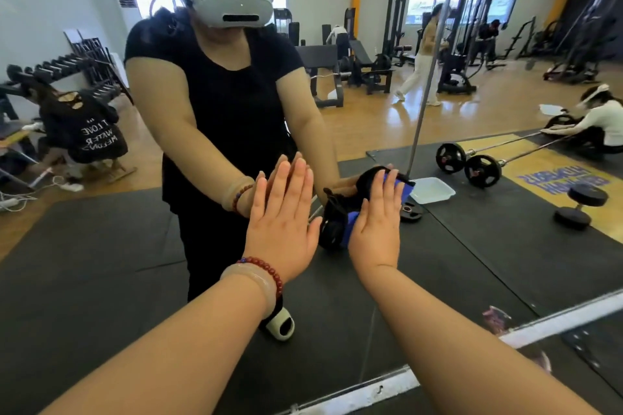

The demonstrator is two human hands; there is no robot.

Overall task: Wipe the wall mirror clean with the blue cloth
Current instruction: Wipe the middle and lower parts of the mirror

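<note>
Head view: right hand (376,229) flat, fingers straight and close together, pressing the blue cloth (351,226) against the wall mirror (101,239); cloth bunched under palm and fingers, blue edges showing left of the palm and past the fingertips. Left hand (283,216) just beside it, palm flat on the glass, fingers straight and together, holding nothing; red bead bracelet (269,271) and a pale bangle on that wrist. Mirror reflects the person's arms meeting the hands, a white tray (433,190) and a barbell (472,165) on dark floor mats.

Black floor mat (488,246), barbell (482,170), dumbbell (581,207), white tray (433,190) on it
</note>
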